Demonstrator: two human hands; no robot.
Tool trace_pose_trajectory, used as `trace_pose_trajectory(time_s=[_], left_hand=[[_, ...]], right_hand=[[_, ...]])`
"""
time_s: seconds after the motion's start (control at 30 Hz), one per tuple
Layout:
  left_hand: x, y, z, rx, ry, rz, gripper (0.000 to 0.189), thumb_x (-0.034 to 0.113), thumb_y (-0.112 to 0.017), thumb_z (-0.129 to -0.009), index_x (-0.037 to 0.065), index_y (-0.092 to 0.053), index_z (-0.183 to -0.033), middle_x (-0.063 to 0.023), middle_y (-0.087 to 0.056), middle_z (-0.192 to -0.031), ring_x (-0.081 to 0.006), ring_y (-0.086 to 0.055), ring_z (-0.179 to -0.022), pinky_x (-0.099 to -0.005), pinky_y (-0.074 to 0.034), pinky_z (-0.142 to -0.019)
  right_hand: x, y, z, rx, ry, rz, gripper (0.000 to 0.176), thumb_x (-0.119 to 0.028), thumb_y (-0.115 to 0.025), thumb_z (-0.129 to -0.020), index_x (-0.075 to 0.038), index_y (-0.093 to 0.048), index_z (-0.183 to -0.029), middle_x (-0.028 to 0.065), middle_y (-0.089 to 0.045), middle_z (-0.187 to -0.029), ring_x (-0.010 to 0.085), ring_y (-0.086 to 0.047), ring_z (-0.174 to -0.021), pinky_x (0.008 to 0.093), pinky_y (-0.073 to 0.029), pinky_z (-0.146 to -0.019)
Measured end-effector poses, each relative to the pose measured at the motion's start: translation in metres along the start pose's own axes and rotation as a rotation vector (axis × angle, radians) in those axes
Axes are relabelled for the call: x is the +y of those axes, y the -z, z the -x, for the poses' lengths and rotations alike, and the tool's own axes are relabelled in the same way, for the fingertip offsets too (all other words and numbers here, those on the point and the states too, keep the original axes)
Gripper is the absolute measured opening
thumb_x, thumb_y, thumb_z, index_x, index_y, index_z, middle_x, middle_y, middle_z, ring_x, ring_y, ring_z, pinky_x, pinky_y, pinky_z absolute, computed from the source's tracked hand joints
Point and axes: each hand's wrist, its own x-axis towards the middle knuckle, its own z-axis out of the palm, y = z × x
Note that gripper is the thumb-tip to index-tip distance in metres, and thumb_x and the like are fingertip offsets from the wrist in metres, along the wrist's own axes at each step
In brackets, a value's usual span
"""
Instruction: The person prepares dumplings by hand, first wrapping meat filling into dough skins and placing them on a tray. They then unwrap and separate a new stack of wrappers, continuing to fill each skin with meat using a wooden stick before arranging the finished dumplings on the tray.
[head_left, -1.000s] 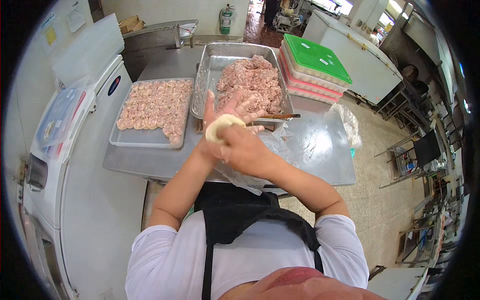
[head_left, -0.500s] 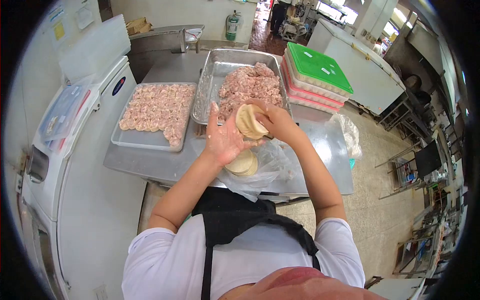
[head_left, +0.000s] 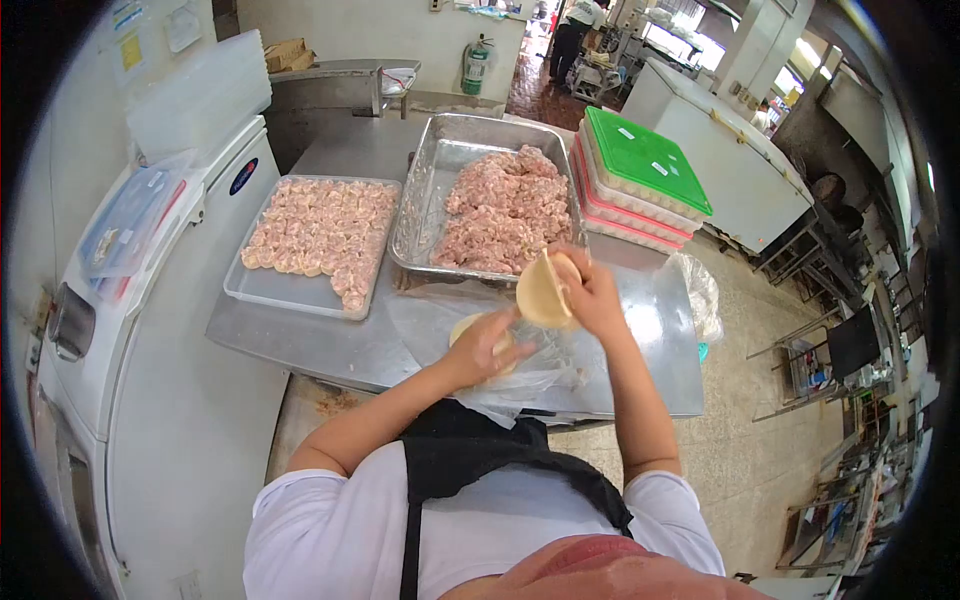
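My right hand (head_left: 592, 296) grips a few round, pale dumpling wrappers (head_left: 543, 292), bent and held up just in front of the meat pan. To its left, my left hand (head_left: 487, 347) is slightly blurred, with thumb and fingers apart and nothing visible in it. It hovers over or touches a stack of wrappers (head_left: 461, 328), partly hidden beneath it, on a crumpled clear plastic bag (head_left: 550, 365). Pinkish ground meat (head_left: 505, 215) is heaped in the deep metal pan (head_left: 425, 150). On the left, a clear tray (head_left: 290, 290) holds rows of filled dumplings (head_left: 325, 225).
Stacked trays under a green lid (head_left: 650, 155) stand at the table's right rear. A plastic bag (head_left: 695, 295) hangs by the right edge of the steel table (head_left: 280, 335). A white freezer (head_left: 200, 370) borders the left side. Far back, a person (head_left: 572, 40) stands in the passage.
Both hands have separated. The wrappers have passed fully into my right hand, which moved right and down. My left hand has dropped towards the wrapper stack. The camera view has shifted slightly.
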Motion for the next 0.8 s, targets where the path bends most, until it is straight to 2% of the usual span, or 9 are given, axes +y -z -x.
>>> trace_pose_trajectory(time_s=[0.03, 0.1, 0.17, 0.3, 0.43, 0.5, 0.57, 0.6, 0.8], left_hand=[[0.0, -0.001, 0.007, 0.001, 0.0, 0.005, 0.07, 0.06, -0.05, -0.087, 0.006, -0.049, -0.131, -0.0176, -0.049, -0.133, -0.0325, -0.049, -0.121, -0.0497, -0.035, -0.103], [-0.002, 0.003, 0.02, -0.17, -0.117, -0.806, 0.058, 0.047, -0.057, -0.086, 0.005, -0.052, -0.126, -0.0181, -0.053, -0.127, -0.0342, -0.048, -0.121, -0.0496, -0.032, -0.103], [-0.023, 0.012, 0.029, -0.077, -0.087, -0.699, 0.056, 0.044, -0.058, -0.085, 0.005, -0.053, -0.125, -0.0173, -0.053, -0.127, -0.0343, -0.047, -0.122, -0.0497, -0.031, -0.104], [-0.041, 0.02, 0.038, 0.042, -0.121, -0.642, 0.053, 0.039, -0.061, -0.084, 0.004, -0.054, -0.123, -0.0155, -0.054, -0.127, -0.0346, -0.045, -0.123, -0.0508, -0.03, -0.104], [-0.043, 0.03, 0.034, -0.043, -0.046, -0.433, 0.053, 0.039, -0.062, -0.084, 0.006, -0.054, -0.124, -0.0151, -0.051, -0.131, -0.0352, -0.044, -0.124, -0.0503, -0.031, -0.104], [-0.045, 0.036, 0.04, 0.189, -0.115, -0.186, 0.056, 0.04, -0.066, -0.081, 0.007, -0.054, -0.125, -0.0155, -0.048, -0.133, -0.0372, -0.043, -0.124, -0.0483, -0.033, -0.103], [-0.029, 0.05, 0.046, 0.191, -0.075, -0.418, 0.057, 0.04, -0.069, -0.079, 0.007, -0.055, -0.124, -0.0159, -0.047, -0.134, -0.0377, -0.043, -0.124, -0.0467, -0.035, -0.102], [-0.021, 0.053, 0.054, 0.184, -0.064, -0.65, 0.059, 0.04, -0.071, -0.077, 0.008, -0.055, -0.123, -0.0163, -0.046, -0.136, -0.0381, -0.043, -0.124, -0.0451, -0.037, -0.101], [-0.031, 0.061, 0.077, 0.171, 0.019, -0.574, 0.055, 0.03, -0.073, -0.074, 0.009, -0.058, -0.123, -0.017, -0.057, -0.114, -0.036, -0.052, -0.108, -0.042, -0.042, -0.094]], right_hand=[[0.007, -0.012, 0.01, -0.015, -0.091, -0.312, 0.028, -0.019, -0.057, -0.092, -0.005, -0.06, -0.116, 0.0125, -0.066, -0.102, 0.0192, -0.063, -0.094, 0.0305, -0.049, -0.081], [0.021, -0.038, 0.029, -0.072, -0.269, -0.701, 0.028, -0.022, -0.054, -0.094, -0.004, -0.06, -0.115, 0.0075, -0.063, -0.104, 0.0147, -0.058, -0.098, 0.0282, -0.047, -0.083], [0.049, -0.067, 0.051, -0.12, -0.361, -0.773, 0.029, -0.024, -0.053, -0.095, -0.003, -0.06, -0.114, 0.0054, -0.062, -0.105, 0.0139, -0.056, -0.099, 0.0284, -0.046, -0.084], [0.058, -0.077, 0.07, -0.221, -0.33, -0.37, 0.032, -0.031, -0.055, -0.093, -0.009, -0.06, -0.116, 0.0122, -0.066, -0.099, 0.0213, -0.062, -0.092, 0.0333, -0.048, -0.081], [0.059, -0.045, 0.069, -0.41, -0.236, 0.088, 0.035, -0.036, -0.058, -0.091, -0.015, -0.059, -0.118, 0.0212, -0.067, -0.092, 0.0322, -0.065, -0.088, 0.0391, -0.049, -0.078], [0.061, -0.036, 0.071, -0.4, -0.221, 0.22, 0.039, -0.042, -0.057, -0.09, -0.015, -0.059, -0.118, 0.0195, -0.067, -0.09, 0.0349, -0.066, -0.086, 0.043, -0.05, -0.077], [0.063, -0.027, 0.067, -0.45, -0.224, 0.398, 0.044, -0.049, -0.055, -0.089, -0.017, -0.06, -0.118, 0.0174, -0.068, -0.085, 0.0366, -0.066, -0.081, 0.0458, -0.051, -0.074], [0.051, -0.019, 0.061, -0.501, -0.255, 0.441, 0.042, -0.046, -0.059, -0.087, -0.017, -0.062, -0.117, 0.0179, -0.067, -0.082, 0.0359, -0.065, -0.079, 0.0453, -0.051, -0.072], [-0.018, 0.004, 0.032, -0.475, -0.074, 0.438, 0.035, -0.031, -0.068, -0.082, -0.011, -0.065, -0.111, 0.0109, -0.061, -0.069, 0.0206, -0.06, -0.061, 0.0346, -0.047, -0.059]])
